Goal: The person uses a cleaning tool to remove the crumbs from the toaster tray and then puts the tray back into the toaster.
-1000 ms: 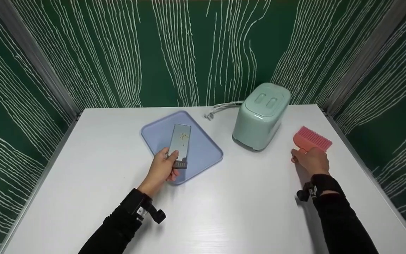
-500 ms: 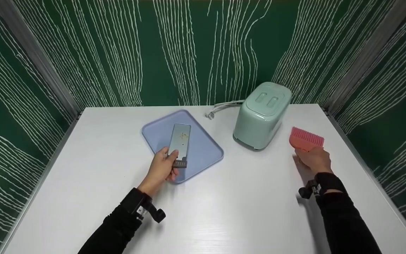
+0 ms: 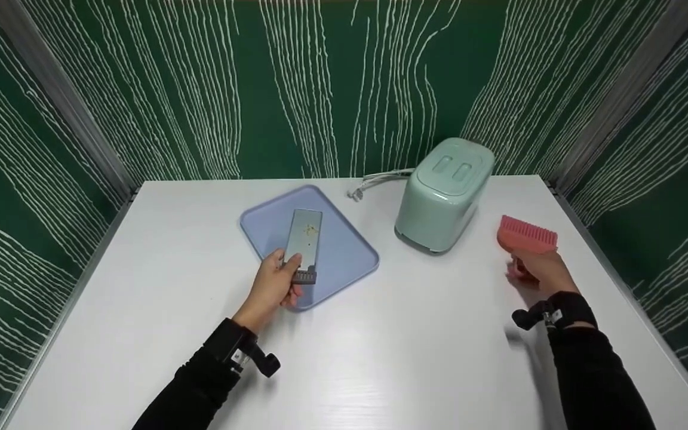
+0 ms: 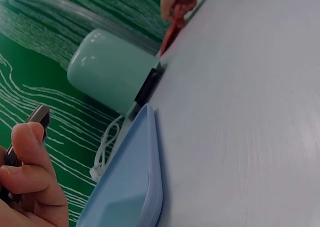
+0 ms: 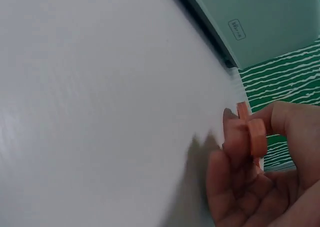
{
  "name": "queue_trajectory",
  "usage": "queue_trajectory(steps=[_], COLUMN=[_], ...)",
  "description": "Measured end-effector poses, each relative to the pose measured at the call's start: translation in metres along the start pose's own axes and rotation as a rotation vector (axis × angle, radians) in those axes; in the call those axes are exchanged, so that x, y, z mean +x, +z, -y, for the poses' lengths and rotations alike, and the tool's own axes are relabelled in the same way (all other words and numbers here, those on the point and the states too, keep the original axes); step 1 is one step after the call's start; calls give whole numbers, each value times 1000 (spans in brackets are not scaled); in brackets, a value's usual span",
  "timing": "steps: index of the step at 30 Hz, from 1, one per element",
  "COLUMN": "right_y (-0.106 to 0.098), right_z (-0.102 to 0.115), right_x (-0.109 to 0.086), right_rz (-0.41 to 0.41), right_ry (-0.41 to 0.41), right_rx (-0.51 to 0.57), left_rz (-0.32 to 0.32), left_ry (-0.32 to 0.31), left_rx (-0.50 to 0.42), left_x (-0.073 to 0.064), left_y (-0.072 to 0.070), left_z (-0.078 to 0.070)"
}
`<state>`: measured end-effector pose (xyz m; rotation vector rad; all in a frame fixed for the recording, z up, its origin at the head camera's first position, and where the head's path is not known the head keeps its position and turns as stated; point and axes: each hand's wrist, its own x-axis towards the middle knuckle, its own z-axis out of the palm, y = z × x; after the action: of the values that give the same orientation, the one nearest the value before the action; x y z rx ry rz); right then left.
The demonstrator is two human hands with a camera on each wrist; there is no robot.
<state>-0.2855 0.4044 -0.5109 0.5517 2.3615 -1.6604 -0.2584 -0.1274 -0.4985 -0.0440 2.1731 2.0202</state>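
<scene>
In the head view my left hand (image 3: 271, 283) grips the dark slotted end of a flat grey crumb tray (image 3: 303, 236), thumb on top. A few yellowish crumbs lie on its upper face. It is above a light-blue plastic tray (image 3: 344, 254); the gap between them is hard to judge. Over at the right my right hand (image 3: 544, 269) holds a pink-and-orange brush (image 3: 526, 235) by its handle, bristles pointing away from me. The right wrist view shows fingers curled about the orange handle (image 5: 257, 138). Most of the brush is hidden there.
A mint-green toaster (image 3: 442, 194) stands at the back, between the blue tray and the brush. Its white cord and plug (image 3: 356, 194) lie on the white table (image 3: 380, 346) to its left. Green walls (image 3: 189, 89) with white streaks enclose the back and sides.
The right hand and brush shifted left, then back right, and the wrist has ended farther right. The left hand and crumb tray have stayed nearly still.
</scene>
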Motion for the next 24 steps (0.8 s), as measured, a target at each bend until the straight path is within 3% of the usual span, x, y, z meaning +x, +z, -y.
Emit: queue_trajectory(steps=[5, 9, 11, 18, 24], right_y=[-4, -7, -8, -10, -12], right_z=[-1, 4, 7, 4, -9], right_x=[0, -1, -3, -3, -3], right_rz=[177, 232, 242, 222, 97], right_ry=[62, 155, 183, 179, 173], right_rx=[262, 463, 510, 553, 420], left_rz=[4, -1, -4, 6, 11], left_ry=[4, 5, 2, 5, 2], left_rx=[1, 1, -1, 3, -4], left_x=[0, 0, 0, 1, 2], left_y=[0, -1, -1, -2, -3], left_z=[1, 0, 0, 0, 1])
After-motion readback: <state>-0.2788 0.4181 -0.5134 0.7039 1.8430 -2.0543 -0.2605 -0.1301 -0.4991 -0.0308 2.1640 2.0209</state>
